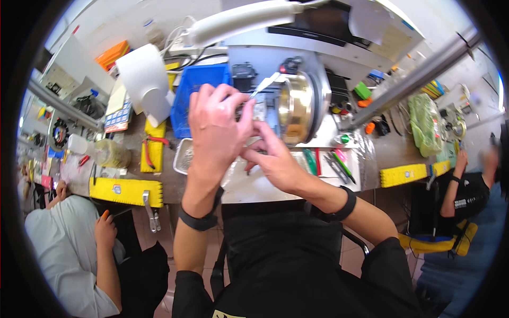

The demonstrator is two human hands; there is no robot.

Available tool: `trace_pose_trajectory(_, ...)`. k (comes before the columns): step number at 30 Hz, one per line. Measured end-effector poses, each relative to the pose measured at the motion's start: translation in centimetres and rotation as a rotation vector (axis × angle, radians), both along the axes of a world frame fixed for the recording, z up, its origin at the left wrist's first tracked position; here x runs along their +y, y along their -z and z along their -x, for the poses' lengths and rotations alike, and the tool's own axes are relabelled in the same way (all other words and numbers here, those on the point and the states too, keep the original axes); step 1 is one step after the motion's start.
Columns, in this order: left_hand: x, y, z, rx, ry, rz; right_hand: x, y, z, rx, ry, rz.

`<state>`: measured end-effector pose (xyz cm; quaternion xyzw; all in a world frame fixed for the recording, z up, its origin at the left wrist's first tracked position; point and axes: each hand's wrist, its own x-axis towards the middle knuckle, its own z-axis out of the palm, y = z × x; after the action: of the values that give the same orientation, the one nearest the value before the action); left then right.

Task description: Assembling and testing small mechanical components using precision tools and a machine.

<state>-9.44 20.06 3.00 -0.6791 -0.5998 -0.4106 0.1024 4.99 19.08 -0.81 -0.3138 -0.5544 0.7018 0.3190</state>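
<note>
Both my hands are raised close together above the front of the workbench. My left hand (218, 127) is closed, its fingers curled round something dark and mostly hidden. From beside its fingertips a thin pale strip (265, 82) slants up to the right; I cannot tell whether that hand holds it. Just below and to the right, my right hand (274, 163) is closed, thumb and fingers bent together near the left palm. Whatever sits in its pinch is too small or covered to name. A shiny gold-coloured drum (296, 108) with a dark rim stands behind the hands.
A blue bin (183, 114) and a small white tray (183, 157) stand left of my hands. Red-handled pliers (150, 153) lie on a yellow strip. Pens (343, 167) lie on the right. A white lamp (241, 24) hangs overhead. People sit at both sides.
</note>
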Motion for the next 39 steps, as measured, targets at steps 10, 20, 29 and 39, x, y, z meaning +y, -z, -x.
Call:
trace_pose_trajectory(10, -0.3, 0.4, 0.3, -0.183, -0.004, -0.040, 0.4, -0.5, 0.9, -0.005, 0.034, 0.014)
trace_pose_trajectory(20, -0.2, 0.2, 0.8, -0.264, 0.034, -0.028, 0.1, -1.9, 1.0, -0.024, 0.032, 0.066)
trace_pose_trajectory(29, -0.2, 0.5, 0.6, -0.268, 0.039, -0.026, -0.1, -2.2, 1.6, 0.051, 0.108, 0.093)
trace_pose_trajectory(39, -0.5, 0.0, 1.3, -0.127, 0.051, -0.105, 0.4, -3.3, 2.8, 0.274, 0.269, 0.136)
